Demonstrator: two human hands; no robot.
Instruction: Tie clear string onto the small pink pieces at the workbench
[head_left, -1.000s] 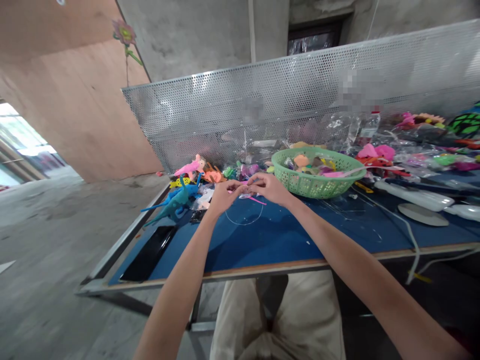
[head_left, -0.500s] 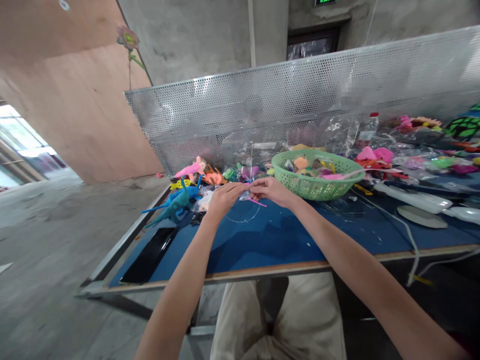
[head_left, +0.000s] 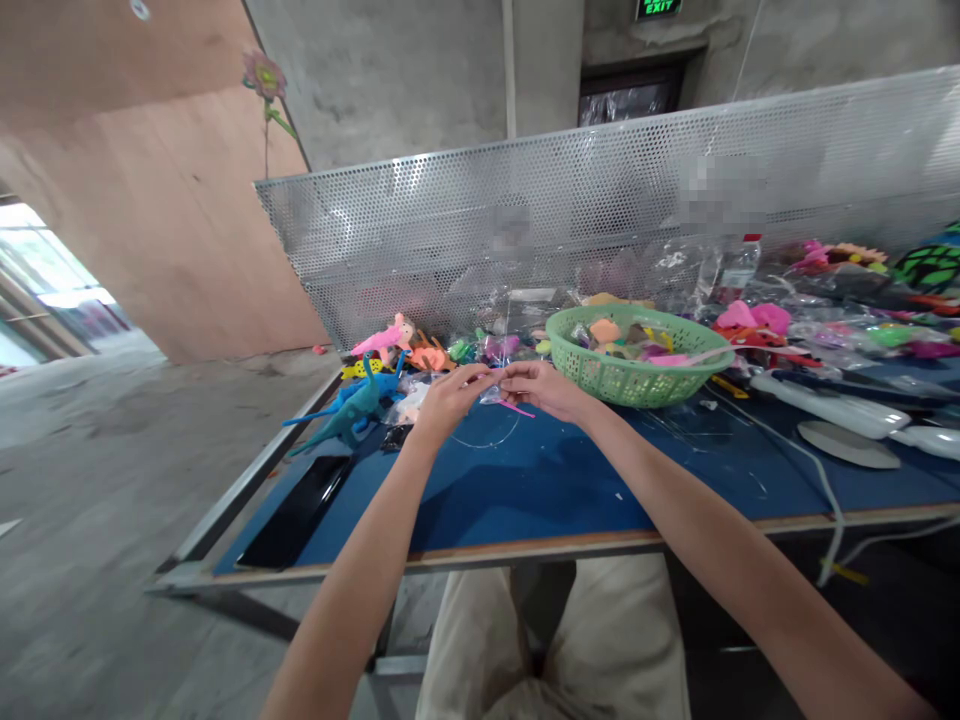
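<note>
My left hand (head_left: 448, 398) and my right hand (head_left: 541, 385) meet over the blue table (head_left: 540, 480), fingers pinched together on a small clear plastic bag (head_left: 493, 392) with a thin pink piece (head_left: 517, 408) sticking out of it. A loop of clear thread (head_left: 487, 440) lies on the table just below the hands. A green basket (head_left: 637, 355) with small coloured toys stands to the right of my right hand.
Blue dinosaur toys (head_left: 352, 405), pink and orange toys (head_left: 397, 340) and bagged toys lie at the back left. A black flat object (head_left: 296, 510) sits near the left edge. White tools (head_left: 832, 405) and a cable (head_left: 817, 470) lie at right. A perforated metal panel (head_left: 600, 220) backs the table.
Both hands stay pinched together on the small bag, shifting only slightly. The view has tilted up a little.
</note>
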